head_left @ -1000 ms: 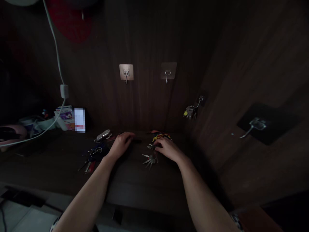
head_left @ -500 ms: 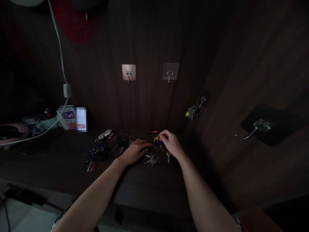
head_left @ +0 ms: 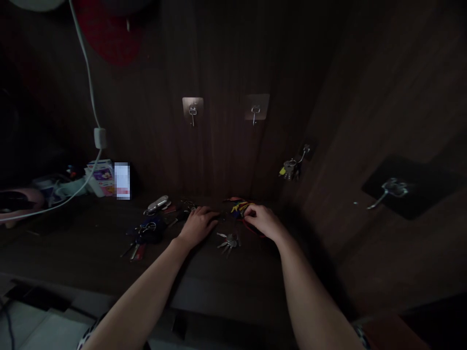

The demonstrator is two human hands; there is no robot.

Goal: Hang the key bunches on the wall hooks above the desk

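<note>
My left hand [head_left: 199, 225] lies palm down on the dark wooden shelf, fingers stretched out, beside a set of keys [head_left: 188, 206] that it partly covers. To its right, my right hand [head_left: 265, 219] pinches a tangle of yellow cord [head_left: 239, 209] with blue and red strands around it. A red loop of cord [head_left: 255, 230] runs below those fingers; what else the fingertips hold is hidden. Between the hands, nearer me, a fanned bunch of silver keys [head_left: 229, 241] rests on the shelf.
Left lie a dark key bunch [head_left: 148, 232] and a silver pocketknife-like item [head_left: 157, 204]. Farther left stand a lit screen [head_left: 122, 181], boxes [head_left: 103, 176] and a white cable [head_left: 87, 63]. Wall hooks [head_left: 192, 113] are ahead; keys [head_left: 290, 168] hang from one at right.
My right hand has shifted slightly right and down, and more yellow cord shows beside it. The key below it is now out of sight. My left hand has slid a little left.
</note>
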